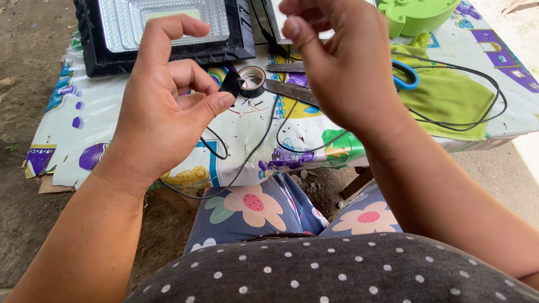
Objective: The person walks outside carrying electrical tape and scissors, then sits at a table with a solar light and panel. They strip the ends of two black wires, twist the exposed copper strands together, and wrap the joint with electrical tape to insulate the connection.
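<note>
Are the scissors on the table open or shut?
Open. The scissors lie behind the right hand with two blades spread apart, one pointing left near the tape roll; the hand hides the pivot.

Both arms up, bent. Left hand (163, 106): thumb & fingers curled in a pinch grip. Right hand (342, 73) raised higher, back to us, fingers curled.

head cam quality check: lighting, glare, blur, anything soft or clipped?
Head view: even, soft daylight with faint shadows; the ground at the top right edge is blown out. The flood light panel shows mild sheen, not hard glare. The left hand and right hand are fairly sharp, as is the tape roll; slight wide-angle stretch at the edges.
</note>
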